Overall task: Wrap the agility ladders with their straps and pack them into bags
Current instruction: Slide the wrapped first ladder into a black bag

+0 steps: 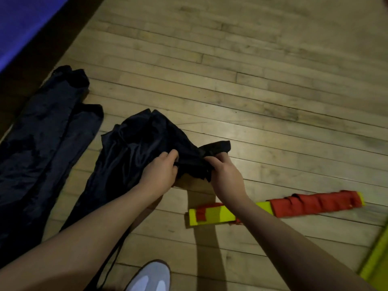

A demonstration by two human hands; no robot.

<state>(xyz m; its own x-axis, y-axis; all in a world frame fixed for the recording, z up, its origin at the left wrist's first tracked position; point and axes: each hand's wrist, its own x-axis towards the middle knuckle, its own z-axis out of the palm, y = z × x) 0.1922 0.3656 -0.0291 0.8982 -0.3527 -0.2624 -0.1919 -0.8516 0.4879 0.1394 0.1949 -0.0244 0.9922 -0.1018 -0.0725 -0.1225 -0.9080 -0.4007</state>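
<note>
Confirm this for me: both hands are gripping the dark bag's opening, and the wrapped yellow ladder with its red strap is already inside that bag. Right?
Not quite. The left hand and right hand do grip the dark bag at its opening, but the wrapped yellow ladder with its red strap is not inside it. The head view shows it lying on the wooden floor to the right of the bag.

Pale wooden plank floor; blue mat at its far-left corner; grey shoe at its near edge.
</note>
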